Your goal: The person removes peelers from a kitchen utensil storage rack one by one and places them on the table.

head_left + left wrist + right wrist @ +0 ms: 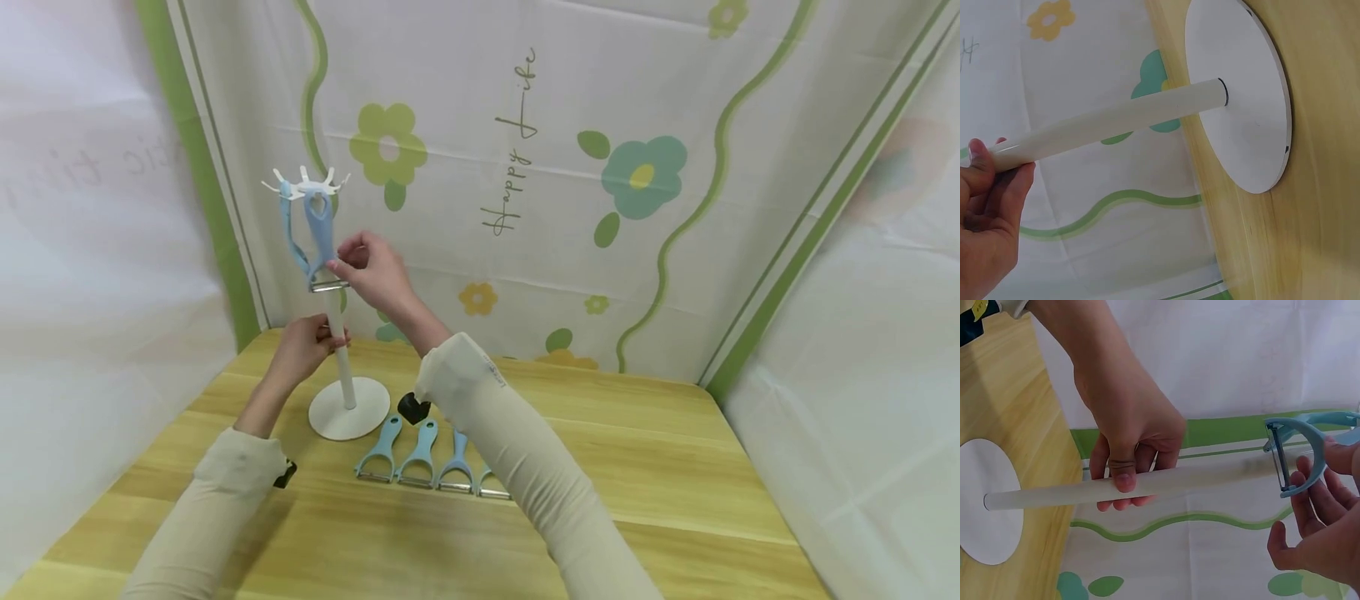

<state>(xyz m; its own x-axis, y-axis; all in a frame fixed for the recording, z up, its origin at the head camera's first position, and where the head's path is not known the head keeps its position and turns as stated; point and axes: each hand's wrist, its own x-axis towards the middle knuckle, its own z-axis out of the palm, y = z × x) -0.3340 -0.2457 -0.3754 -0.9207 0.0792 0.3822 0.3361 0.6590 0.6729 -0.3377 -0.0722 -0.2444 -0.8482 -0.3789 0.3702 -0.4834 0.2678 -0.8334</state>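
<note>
A white stand with a ring of prongs point(303, 190) on top, a slim pole point(345, 379) and a round base point(330, 423) stands at the table's left. My left hand point(303, 348) grips the pole about midway, thumb on one side and fingers on the other, as the right wrist view shows. Up at the prongs, my right hand point(375, 271) pinches a blue peeler point(320, 227) near its blade end, the handle's hole at a prong. Beside it a second blue peeler point(287, 218) hangs from the ring. The held peeler's blade point(1279, 456) shows in the right wrist view.
Several more light-blue peelers point(420, 450) lie in a row on the wooden table point(360, 542), the rightmost partly hidden by my right sleeve point(517, 442). Behind the table hangs a white curtain point(450, 75) with flowers, and further white cloth encloses both sides.
</note>
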